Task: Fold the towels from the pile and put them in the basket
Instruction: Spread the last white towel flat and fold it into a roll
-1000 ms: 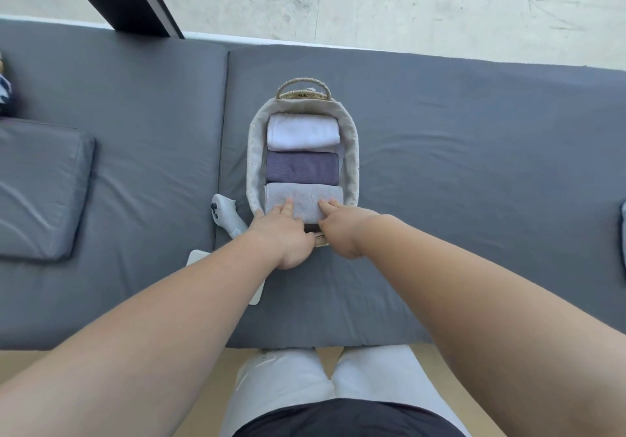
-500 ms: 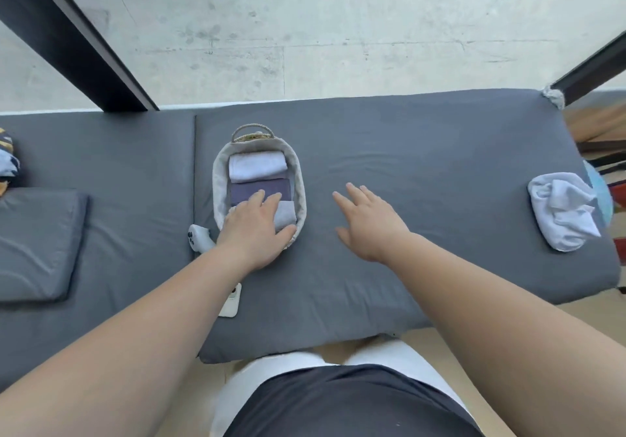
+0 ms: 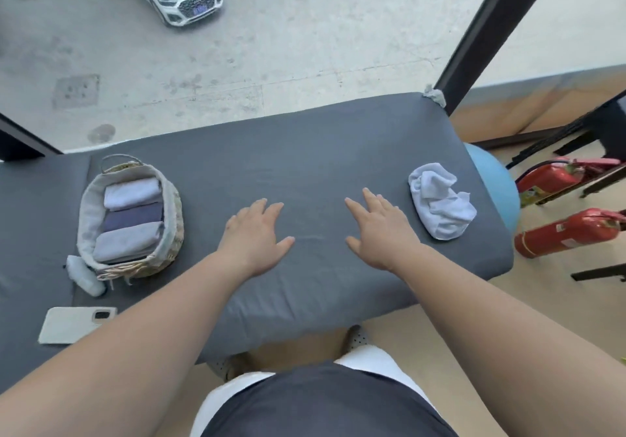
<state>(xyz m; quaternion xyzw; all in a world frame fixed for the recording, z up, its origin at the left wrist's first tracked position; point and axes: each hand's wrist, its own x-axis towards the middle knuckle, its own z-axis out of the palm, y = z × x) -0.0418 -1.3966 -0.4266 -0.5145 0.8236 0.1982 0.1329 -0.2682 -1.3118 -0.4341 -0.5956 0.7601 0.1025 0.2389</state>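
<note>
A woven basket [image 3: 172, 219] with a pale cloth liner stands on the grey cushion [image 3: 311, 152] at the left. Inside it lie three folded towels: a white one [image 3: 131, 193] at the back, a dark purple one [image 3: 133, 216] in the middle and a pale lilac one [image 3: 128, 240] at the front. A crumpled white towel [image 3: 440, 201] lies near the cushion's right end. My left hand [image 3: 254, 236] and my right hand [image 3: 376, 230] hover flat with fingers spread over the cushion's middle, between basket and crumpled towel, and hold nothing.
A white controller [image 3: 84, 275] lies against the basket's front left, and a phone [image 3: 76, 324] lies nearer me. Two red fire extinguishers [image 3: 569, 231] and a blue ball [image 3: 494, 182] are on the floor to the right. A window lies beyond the cushion's far edge.
Both hands have left the front towel in the basket and moved right over the bare cushion. My view has swung right, so the crumpled towel and the extinguishers came into sight.
</note>
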